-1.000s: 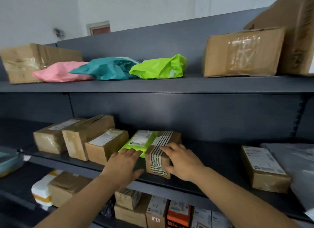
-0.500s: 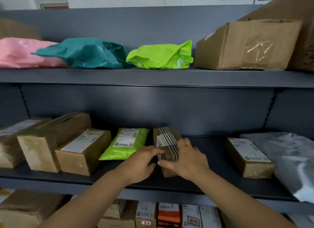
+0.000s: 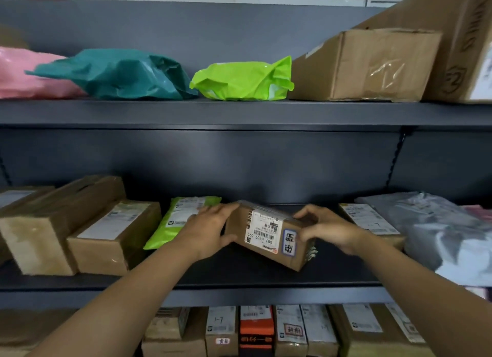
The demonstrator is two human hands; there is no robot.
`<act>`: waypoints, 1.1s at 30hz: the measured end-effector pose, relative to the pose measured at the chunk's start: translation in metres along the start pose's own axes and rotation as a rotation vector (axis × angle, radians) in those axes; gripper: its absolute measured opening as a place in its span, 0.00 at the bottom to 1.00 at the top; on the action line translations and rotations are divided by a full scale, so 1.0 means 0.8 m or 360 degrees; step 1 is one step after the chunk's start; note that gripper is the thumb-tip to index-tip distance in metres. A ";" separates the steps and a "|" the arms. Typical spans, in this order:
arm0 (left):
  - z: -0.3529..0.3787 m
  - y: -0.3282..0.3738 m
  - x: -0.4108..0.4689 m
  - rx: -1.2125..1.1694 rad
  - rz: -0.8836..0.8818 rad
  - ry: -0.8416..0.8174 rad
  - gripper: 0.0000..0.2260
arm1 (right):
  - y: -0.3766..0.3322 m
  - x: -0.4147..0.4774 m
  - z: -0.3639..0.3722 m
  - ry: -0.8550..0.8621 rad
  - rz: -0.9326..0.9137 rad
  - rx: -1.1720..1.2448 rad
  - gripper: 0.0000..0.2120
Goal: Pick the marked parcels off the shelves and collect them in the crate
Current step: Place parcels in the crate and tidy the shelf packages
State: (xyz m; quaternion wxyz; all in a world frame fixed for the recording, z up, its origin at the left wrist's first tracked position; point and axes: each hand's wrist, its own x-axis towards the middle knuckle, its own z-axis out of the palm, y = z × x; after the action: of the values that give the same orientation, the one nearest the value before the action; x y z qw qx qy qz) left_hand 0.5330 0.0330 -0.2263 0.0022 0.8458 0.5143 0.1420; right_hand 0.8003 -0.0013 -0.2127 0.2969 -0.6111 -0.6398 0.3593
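A small cardboard parcel (image 3: 269, 234) is tipped up on the middle shelf (image 3: 239, 277), its white label and a blue handwritten mark facing me. My left hand (image 3: 205, 231) grips its left end, thumb underneath and fingers over the top. My right hand (image 3: 327, 229) holds the right end with curled fingers. No crate is in view.
A lime green mailer (image 3: 178, 218) lies just left of the parcel, then several brown boxes (image 3: 111, 237). A labelled box (image 3: 372, 223) and a grey bag (image 3: 439, 231) lie to the right. Coloured bags and large cartons fill the top shelf; more boxes stand below.
The parcel was turned from striped tape side up so its label and blue mark now face me. Both hands shifted to its ends. The view moved closer and rightward.
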 end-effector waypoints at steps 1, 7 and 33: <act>0.002 0.005 0.003 -0.0007 0.0000 -0.0018 0.35 | 0.003 -0.001 -0.005 -0.0015 0.0024 0.0084 0.19; 0.007 0.025 0.018 -0.0160 0.0008 -0.0022 0.37 | 0.021 -0.004 -0.026 -0.0052 0.0149 0.0320 0.28; 0.021 0.085 0.034 -0.1244 -0.0316 0.0172 0.33 | 0.020 -0.057 0.008 0.0575 0.0027 0.1129 0.09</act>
State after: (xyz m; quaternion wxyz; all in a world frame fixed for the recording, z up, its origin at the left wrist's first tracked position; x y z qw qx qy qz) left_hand 0.6079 0.0268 -0.2259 0.3101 0.7187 0.5002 0.3702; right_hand 0.8081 -0.0471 -0.2269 0.5943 -0.5292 -0.4083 0.4472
